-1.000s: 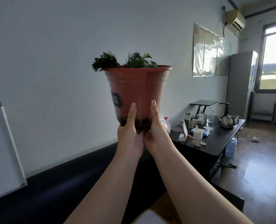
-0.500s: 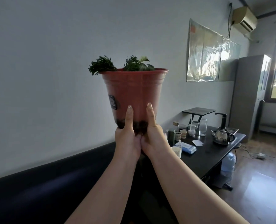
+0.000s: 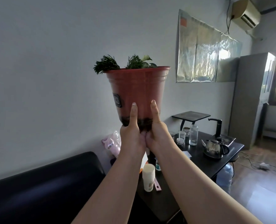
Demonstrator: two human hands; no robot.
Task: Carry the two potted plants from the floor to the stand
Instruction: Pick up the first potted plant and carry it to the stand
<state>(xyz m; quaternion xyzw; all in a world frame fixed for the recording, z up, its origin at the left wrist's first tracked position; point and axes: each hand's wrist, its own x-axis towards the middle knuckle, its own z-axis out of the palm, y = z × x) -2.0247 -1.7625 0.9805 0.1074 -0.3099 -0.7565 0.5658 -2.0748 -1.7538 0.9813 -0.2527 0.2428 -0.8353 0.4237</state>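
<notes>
A terracotta-coloured plastic pot point(image 3: 138, 89) with dark green foliage at its rim is held high in front of me, upright against the pale wall. My left hand point(image 3: 131, 136) and my right hand point(image 3: 159, 135) cup its dirty base from below, thumbs lying up the pot's side. The other fingers are hidden behind and under the pot. A small black stand point(image 3: 191, 115) rises from the back of the dark table at the right, below and right of the pot. A second potted plant is not in view.
A dark sofa point(image 3: 45, 188) runs along the wall at lower left. The black table point(image 3: 203, 160) carries a kettle point(image 3: 214, 148), a clear bottle point(image 3: 193, 135), jars and a paper cup point(image 3: 148, 177). A grey cabinet point(image 3: 253, 97) stands at far right, a water jug point(image 3: 225, 175) on the floor.
My view has swung right and closer to the table; the sofa's end and the paper cup now show beneath my arms. Both hands keep the same hold on the pot.
</notes>
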